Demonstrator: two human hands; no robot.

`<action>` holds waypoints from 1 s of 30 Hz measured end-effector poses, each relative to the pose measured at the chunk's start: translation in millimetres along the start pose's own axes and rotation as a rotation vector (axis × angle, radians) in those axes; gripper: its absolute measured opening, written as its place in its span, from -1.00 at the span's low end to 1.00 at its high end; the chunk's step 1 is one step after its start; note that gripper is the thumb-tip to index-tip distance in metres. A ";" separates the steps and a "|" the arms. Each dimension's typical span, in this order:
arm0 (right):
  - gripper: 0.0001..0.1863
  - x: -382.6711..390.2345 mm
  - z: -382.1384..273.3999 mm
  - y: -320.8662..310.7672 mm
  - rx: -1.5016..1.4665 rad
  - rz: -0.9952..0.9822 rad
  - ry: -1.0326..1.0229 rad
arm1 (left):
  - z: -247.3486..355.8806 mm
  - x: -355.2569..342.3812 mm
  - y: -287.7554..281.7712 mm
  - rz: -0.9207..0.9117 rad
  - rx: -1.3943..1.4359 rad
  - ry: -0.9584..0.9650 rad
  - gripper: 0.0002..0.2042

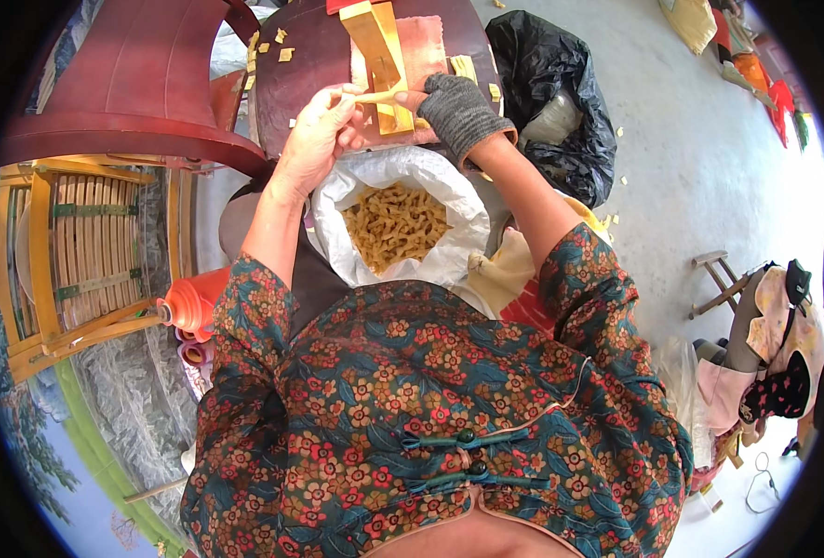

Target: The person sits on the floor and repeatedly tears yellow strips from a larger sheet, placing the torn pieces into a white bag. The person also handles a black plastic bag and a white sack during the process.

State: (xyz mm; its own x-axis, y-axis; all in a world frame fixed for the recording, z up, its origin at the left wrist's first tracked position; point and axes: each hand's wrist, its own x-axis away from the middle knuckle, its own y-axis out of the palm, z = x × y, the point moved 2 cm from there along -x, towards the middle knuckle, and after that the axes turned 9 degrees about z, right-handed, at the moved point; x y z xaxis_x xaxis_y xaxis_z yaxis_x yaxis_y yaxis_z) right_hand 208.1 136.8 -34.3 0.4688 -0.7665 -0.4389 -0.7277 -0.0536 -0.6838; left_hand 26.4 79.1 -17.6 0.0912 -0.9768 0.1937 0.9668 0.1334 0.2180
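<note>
Spanning the gap between the hands, a thin yellow strip (380, 96) lies across the front of an upright wooden block (384, 58), above the mouth of a white sack (466, 216). The left hand (323, 130) is bare and nearly closed, with the strip's left end pinched between thumb and forefinger; its lower fingers curl loosely. The right hand (458, 110) wears a grey fingerless glove; its thumb meets the strip's right end, but the fingers are concealed behind, and whether they close on the strip cannot be told. The block stands on a pink cloth (423, 42), partly covered by block and hands, on a dark red table (311, 79) cut off by the upper edge. A red item (342, 5) there is too cropped to identify. Short yellow pieces (396, 228) fill the sack's opening; its lower part is hidden by the patterned garment (430, 391).
</note>
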 end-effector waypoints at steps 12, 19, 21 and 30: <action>-0.67 -23.5 2.0 3.6 0.220 0.057 0.089 | -6.9 -40.2 -5.1 0.185 -0.318 0.072 -0.76; -0.63 -10.4 53.8 45.8 0.286 -0.063 0.205 | -24.4 -50.7 2.2 0.184 -0.942 0.191 -0.80; -0.64 -4.7 46.8 42.3 0.278 -0.100 0.190 | -20.9 -30.9 -0.2 0.132 -0.984 0.155 -0.82; -0.79 40.2 -80.2 -10.2 -0.057 0.164 -0.213 | -59.5 69.3 5.4 -0.021 0.145 -0.474 -0.68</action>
State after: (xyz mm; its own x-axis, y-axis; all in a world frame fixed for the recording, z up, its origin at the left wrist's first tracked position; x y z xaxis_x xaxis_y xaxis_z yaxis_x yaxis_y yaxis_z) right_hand 194.2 55.2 1.8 0.4323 -0.6164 -0.6582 -0.8270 0.0199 -0.5618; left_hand 52.2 2.2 -59.9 -0.0785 -0.8005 0.5942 0.9212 0.1696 0.3503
